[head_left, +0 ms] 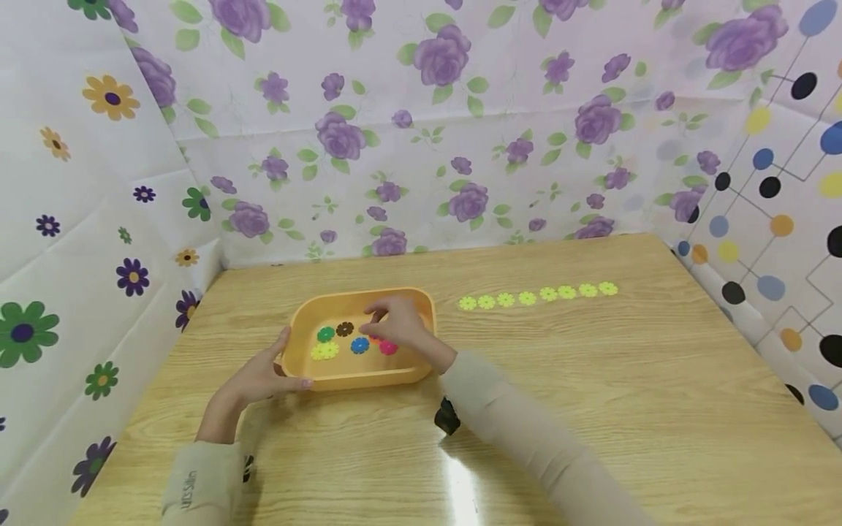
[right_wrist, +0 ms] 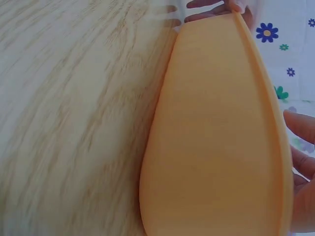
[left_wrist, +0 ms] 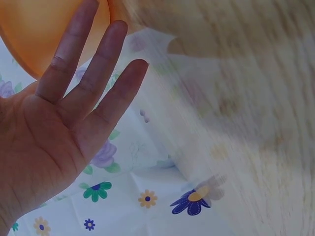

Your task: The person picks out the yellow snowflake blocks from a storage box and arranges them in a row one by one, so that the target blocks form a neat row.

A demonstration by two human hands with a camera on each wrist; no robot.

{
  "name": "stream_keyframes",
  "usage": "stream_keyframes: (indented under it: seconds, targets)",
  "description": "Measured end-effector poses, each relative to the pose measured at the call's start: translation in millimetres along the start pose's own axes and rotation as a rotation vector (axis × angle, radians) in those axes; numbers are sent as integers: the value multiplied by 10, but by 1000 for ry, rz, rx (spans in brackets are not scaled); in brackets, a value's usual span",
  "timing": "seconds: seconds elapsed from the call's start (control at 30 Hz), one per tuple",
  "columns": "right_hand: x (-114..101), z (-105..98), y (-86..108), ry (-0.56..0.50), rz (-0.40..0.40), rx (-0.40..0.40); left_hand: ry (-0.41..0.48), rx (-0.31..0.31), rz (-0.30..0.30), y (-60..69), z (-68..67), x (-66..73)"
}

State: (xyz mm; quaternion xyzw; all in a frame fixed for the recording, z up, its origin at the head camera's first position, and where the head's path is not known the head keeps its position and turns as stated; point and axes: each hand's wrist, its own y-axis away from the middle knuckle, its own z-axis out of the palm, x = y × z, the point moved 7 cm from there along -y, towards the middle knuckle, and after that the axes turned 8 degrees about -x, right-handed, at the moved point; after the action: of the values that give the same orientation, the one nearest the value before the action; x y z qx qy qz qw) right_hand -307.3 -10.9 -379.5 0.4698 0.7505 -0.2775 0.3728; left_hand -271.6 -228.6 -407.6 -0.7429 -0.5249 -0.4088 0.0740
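Note:
An orange plastic tray (head_left: 368, 380) holds several flower-shaped discs: a green disc (head_left: 325, 334), a brown disc (head_left: 345, 329), a blue disc (head_left: 359, 345), a pink disc (head_left: 389, 348) and yellow discs (head_left: 325, 351). My left hand (head_left: 258, 371) holds the tray's left end, thumb over the front rim and fingers along the outer side. In the left wrist view several of that hand's fingers stretch out beside the tray. Above the discs, inside the tray, is my right hand (head_left: 398, 321), fingers loosely bent and nothing visible between them. It partly covers a red disc (head_left: 374, 337).
A row of several yellow flower discs (head_left: 528, 299) lies on the wooden table (head_left: 592, 394) to the right of the tray. Flowered cloth (head_left: 395, 146) walls the back and left; a dotted cloth (head_left: 776, 241) stands on the right. Black wrist gear (head_left: 447, 417) shows under the right forearm.

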Motion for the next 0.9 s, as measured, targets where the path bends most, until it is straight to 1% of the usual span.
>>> stream_keyframes:
  seconds: [0.1,0.3,0.53,0.57,0.67,0.73,0.77,0.83,0.9]
  targets:
    - [15,90,-58,-3,26,-10,6,-3,9,-11,5,7]
    - [23,301,-142,-31,54,-75,10,-10,15,-8,7,12]
    - [78,491,-196,-131,114,-118,17,-11,23,-9,3,35]
    - [83,511,-205,-133,122,-122,15,-10,21,-8,-1,39]
    - [93,570,-242,-110,143,-130,11,-10,10,-4,-7,43]
    - [90,602,-270,-50,150,-132,11,-11,5,-3,-7,39]
    - [85,621,-282,-42,150,-134,11,-14,5,-2,-3,38]
    - [74,658,-308,-16,152,-137,15,-16,6,-3,5,32]
    - [75,702,-331,5,160,-150,22,-16,22,-5,10,39]
